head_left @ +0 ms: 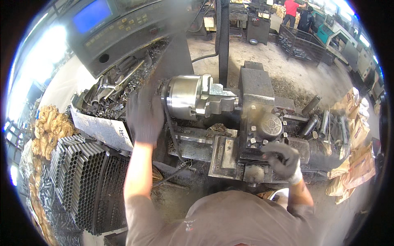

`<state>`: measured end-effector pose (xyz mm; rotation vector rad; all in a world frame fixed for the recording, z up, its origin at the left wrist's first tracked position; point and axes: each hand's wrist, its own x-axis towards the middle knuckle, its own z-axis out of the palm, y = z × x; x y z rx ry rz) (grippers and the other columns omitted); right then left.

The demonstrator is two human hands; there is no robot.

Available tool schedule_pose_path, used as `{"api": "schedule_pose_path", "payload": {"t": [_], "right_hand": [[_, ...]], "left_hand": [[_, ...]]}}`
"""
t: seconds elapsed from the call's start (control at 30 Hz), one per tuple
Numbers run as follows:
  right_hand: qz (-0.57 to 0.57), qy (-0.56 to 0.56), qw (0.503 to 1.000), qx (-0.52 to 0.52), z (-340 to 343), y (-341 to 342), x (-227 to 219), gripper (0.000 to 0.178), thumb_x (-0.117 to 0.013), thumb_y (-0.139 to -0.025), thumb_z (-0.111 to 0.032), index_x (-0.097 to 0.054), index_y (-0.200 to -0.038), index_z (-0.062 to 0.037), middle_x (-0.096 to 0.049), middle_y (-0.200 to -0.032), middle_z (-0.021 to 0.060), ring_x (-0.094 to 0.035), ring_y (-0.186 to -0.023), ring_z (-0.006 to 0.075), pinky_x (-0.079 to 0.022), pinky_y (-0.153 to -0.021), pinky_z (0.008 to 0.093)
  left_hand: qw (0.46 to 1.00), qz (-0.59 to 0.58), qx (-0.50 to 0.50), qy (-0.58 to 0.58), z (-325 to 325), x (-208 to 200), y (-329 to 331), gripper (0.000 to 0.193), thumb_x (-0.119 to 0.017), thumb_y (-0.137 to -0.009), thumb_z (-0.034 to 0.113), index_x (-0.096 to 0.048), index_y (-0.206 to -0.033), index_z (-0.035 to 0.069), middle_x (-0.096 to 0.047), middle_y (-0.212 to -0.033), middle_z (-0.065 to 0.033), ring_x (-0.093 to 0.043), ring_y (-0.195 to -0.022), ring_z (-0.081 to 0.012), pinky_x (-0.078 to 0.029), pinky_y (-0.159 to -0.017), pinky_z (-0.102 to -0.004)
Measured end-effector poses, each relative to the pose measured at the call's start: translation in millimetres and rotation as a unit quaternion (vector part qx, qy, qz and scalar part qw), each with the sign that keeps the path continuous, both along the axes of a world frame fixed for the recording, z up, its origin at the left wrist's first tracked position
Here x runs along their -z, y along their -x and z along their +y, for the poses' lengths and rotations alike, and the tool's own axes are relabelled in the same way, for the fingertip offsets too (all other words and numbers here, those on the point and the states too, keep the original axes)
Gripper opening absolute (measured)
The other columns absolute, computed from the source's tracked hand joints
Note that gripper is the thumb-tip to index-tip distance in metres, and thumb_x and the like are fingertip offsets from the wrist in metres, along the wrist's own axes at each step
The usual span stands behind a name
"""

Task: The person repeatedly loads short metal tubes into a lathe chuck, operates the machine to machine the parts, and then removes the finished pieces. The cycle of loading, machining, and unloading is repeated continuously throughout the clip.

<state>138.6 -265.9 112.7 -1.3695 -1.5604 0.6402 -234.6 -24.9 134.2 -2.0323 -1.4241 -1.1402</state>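
My left hand (144,115), in a dark glove, is stretched forward beside the headstock, left of the lathe's shiny three-jaw chuck (183,96). Its fingers are blurred and partly lost against the dark machine, so their state is unclear. My right hand (284,163), gloved too, has its fingers curled near the front of the carriage, just below the tool post (269,125). Whatever it may grip is hidden. The chuck jaws (219,100) face the dark block of the tool post. A black cable (170,127) hangs in front of the chuck.
Stacked steel tubes (82,176) stand at the lower left. A tray of metal chips and tools (108,92) sits beneath the control panel (111,24). Loose cylindrical bars (312,125) lie right of the tool post, near paper sacks (353,160). Two people (291,10) are far back.
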Motion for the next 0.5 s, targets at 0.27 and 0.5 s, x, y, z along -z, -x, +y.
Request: {"api": "schedule_pose_path", "payload": {"t": [0.27,0.5], "right_hand": [[0.033,0.085,0.992,-0.083,-23.4,-9.9,47.2,0.030,-0.077,-0.090,-0.007,-0.075,-0.120,-0.0029,-0.077,-0.097,0.0137,-0.076,-0.085,0.0198,-0.061,-0.079,0.0324],[0.012,0.161,0.975,-0.154,-28.5,-6.4,91.9,0.029,-0.070,-0.092,-0.006,-0.074,-0.120,-0.0047,-0.078,-0.099,0.0105,-0.075,-0.087,0.0185,-0.061,-0.077,0.0335]], "left_hand": [[0.951,0.080,-0.158,0.252,168.2,-111.2,-96.9,0.071,-0.057,-0.102,0.039,-0.030,-0.166,0.022,-0.067,-0.138,-0.0231,-0.069,-0.119,-0.0441,-0.055,-0.098,-0.0556],[0.980,-0.012,0.092,0.175,31.7,9.9,-89.7,0.036,-0.069,-0.098,0.033,-0.068,-0.128,0.014,-0.075,-0.111,-0.0173,-0.075,-0.096,-0.0392,-0.060,-0.084,-0.0522]]}}
